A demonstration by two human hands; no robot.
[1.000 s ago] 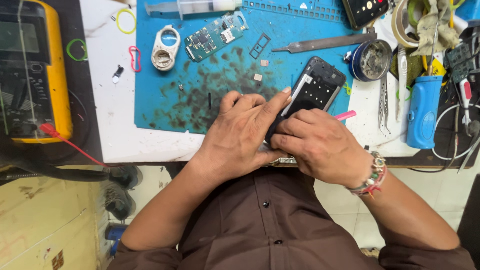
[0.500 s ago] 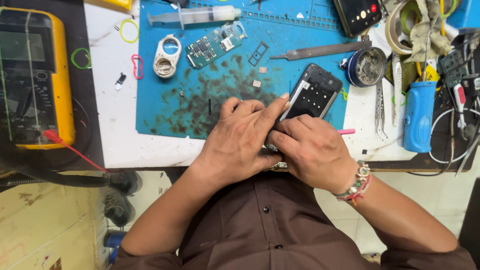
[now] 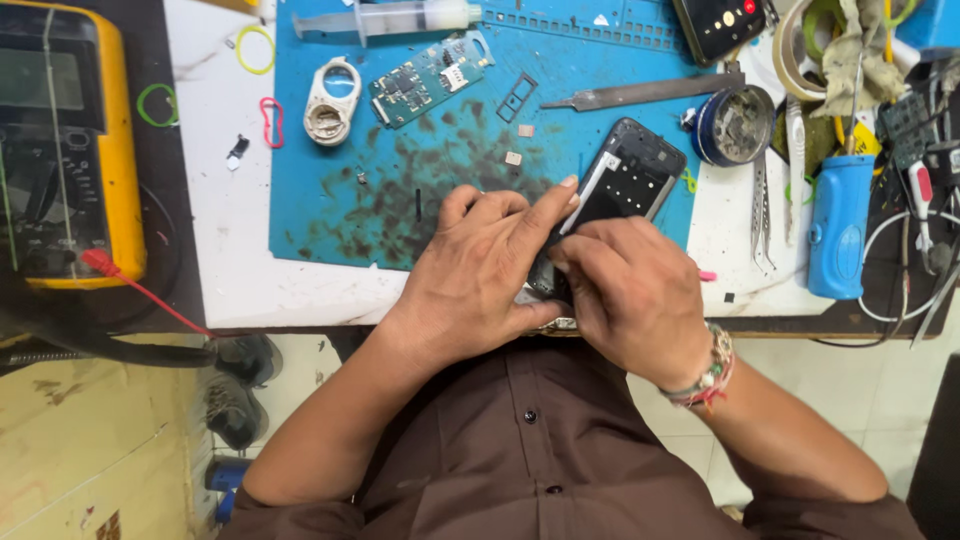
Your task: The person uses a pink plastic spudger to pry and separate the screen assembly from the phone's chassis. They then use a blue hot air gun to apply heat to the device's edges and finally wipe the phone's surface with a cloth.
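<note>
Centrally, right of the frame's middle, a dark phone frame (image 3: 628,182) lies tilted on the blue work mat (image 3: 320,215), its lower end caught between both hands at the near edge of the bench (image 3: 215,275); it looks light, thin and stiff, probably fragile at its open inner ribs and slick along the rim, so the safest hold seems to be the long side edges rather than the open middle; the left hand (image 3: 480,275) lies palm down over the mat, wrist bent, fingers curled, its forefinger stretched along the frame's left edge and pressing it; the right hand (image 3: 630,290), with beaded bands at the wrist, is folded over the lower end, fingertips tucked in and pinching there, though what exactly lies beneath them is hidden; farther out, a green circuit board (image 3: 425,78) and a white ring-shaped part (image 3: 328,102) sit at upper centre, a syringe (image 3: 390,18) along the top edge, a flat metal file (image 3: 645,92) and a round tin (image 3: 738,122) at upper right, a blue bottle (image 3: 838,225) at right, and a yellow multimeter (image 3: 65,140) at upper left.
</note>
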